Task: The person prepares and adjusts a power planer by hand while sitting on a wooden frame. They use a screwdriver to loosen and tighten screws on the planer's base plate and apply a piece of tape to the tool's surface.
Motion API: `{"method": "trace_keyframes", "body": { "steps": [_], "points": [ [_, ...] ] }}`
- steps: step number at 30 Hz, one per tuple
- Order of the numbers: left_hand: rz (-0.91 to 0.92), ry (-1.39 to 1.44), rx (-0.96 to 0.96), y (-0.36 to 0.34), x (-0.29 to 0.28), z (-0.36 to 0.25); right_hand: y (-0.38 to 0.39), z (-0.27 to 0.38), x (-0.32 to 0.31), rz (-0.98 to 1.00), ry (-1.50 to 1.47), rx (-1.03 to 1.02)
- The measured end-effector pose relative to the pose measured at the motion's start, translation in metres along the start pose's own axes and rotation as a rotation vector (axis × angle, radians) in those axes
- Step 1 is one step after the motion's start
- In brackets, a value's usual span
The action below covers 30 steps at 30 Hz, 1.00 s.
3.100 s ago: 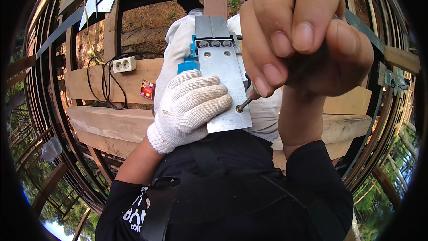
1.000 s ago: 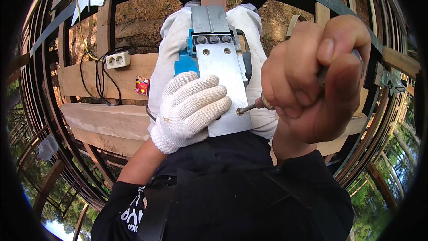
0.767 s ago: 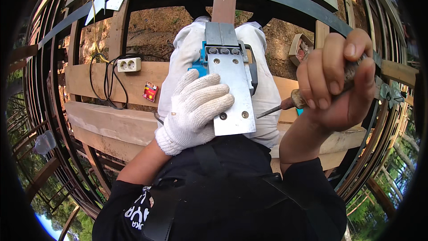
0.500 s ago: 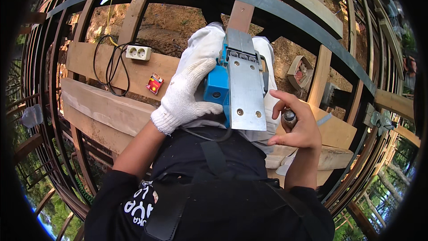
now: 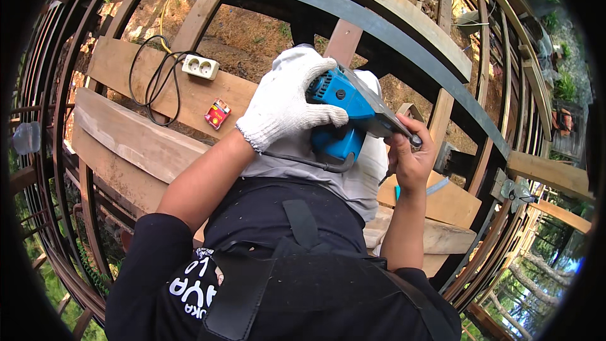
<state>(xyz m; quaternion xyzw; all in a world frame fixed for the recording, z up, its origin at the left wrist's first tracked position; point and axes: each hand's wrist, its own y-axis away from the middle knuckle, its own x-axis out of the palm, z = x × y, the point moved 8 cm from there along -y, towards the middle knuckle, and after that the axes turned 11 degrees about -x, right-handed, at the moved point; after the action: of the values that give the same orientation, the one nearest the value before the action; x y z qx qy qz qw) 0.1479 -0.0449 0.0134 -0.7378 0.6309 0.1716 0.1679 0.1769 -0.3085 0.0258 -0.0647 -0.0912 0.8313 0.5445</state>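
A white power strip [image 5: 201, 67] with a black cable [image 5: 146, 82] and a small red packet [image 5: 217, 113] lie on wooden planks [image 5: 132, 142] at left. At centre, the gloved left hand [image 5: 287, 104] wraps its fingers together over the body of a blue power tool [image 5: 344, 110], held tilted above the lap. Just right, the bare right hand [image 5: 410, 158] curls its fingers against the tool's metal base plate [image 5: 379, 117]; what they pinch cannot be told.
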Motion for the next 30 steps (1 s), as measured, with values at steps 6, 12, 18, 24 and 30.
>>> {"method": "trace_keyframes", "body": {
  "steps": [6,12,18,24,30],
  "points": [
    [-0.010,-0.060,-0.052,-0.004,0.002,0.002,-0.001,-0.007,-0.004,-0.071,-0.046,0.033],
    [0.029,-0.062,-0.110,-0.008,0.005,0.010,-0.005,-0.009,-0.003,-0.094,-0.064,0.019],
    [-0.077,-0.036,-0.012,-0.007,0.001,0.007,-0.007,-0.007,0.002,-0.097,-0.097,0.020],
    [-0.114,0.063,0.007,0.001,0.001,0.009,-0.016,-0.003,0.006,-0.054,-0.106,-0.008],
    [-0.016,0.159,-0.088,0.005,0.005,0.017,-0.018,-0.006,0.009,-0.025,-0.115,0.027]
  ]
}}
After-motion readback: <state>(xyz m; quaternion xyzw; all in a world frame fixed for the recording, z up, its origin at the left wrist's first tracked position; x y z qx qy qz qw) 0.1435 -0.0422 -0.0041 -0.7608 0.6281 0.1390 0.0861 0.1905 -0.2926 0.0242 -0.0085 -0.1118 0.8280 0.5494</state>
